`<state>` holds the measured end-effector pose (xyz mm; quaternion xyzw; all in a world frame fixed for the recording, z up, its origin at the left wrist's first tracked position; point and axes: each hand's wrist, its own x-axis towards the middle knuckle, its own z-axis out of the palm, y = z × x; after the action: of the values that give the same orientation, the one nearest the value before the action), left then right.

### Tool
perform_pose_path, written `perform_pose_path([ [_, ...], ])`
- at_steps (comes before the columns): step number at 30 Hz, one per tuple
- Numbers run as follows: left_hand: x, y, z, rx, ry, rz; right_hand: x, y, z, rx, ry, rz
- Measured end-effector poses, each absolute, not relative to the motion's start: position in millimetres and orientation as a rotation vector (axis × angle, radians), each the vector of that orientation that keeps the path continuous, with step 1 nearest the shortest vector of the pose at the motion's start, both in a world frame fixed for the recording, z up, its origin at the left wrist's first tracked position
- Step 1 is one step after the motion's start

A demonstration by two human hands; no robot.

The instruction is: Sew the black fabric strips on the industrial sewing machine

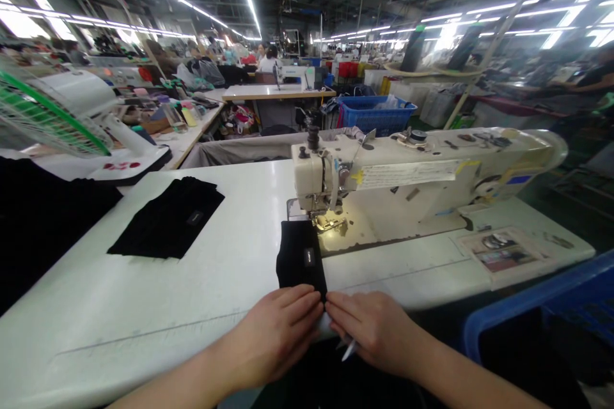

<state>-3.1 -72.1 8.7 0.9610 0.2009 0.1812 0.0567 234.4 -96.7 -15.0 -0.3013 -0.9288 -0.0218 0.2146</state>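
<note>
A black fabric piece (298, 254) with a small dark label lies on the white table, its far end by the needle area of the sewing machine (316, 172). My left hand (283, 326) presses its fingers together on the near end of this piece. At the near right corner, my right hand (371, 329) pinches the fabric edge, and a small pale pointed tool (349, 350) sticks out below its fingers. The fingertips of both hands almost meet. Farther left on the table rests a stack of similar black pieces (167, 220), also with a label.
Black cloth (43, 223) covers the table's left end. A green and white fan (62, 108) stands at the back left. A blue basket (542, 300) is at the lower right, another blue basket (377, 116) behind the machine. Other workstations and people fill the background.
</note>
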Motion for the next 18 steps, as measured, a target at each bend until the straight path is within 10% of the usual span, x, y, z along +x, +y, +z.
perform_pose_path([
  [18, -6.1, -46.5, 9.5, 2.917, 0.623, 0.454, 235.2, -67.3, -17.5, -0.929, -2.593, 0.096],
])
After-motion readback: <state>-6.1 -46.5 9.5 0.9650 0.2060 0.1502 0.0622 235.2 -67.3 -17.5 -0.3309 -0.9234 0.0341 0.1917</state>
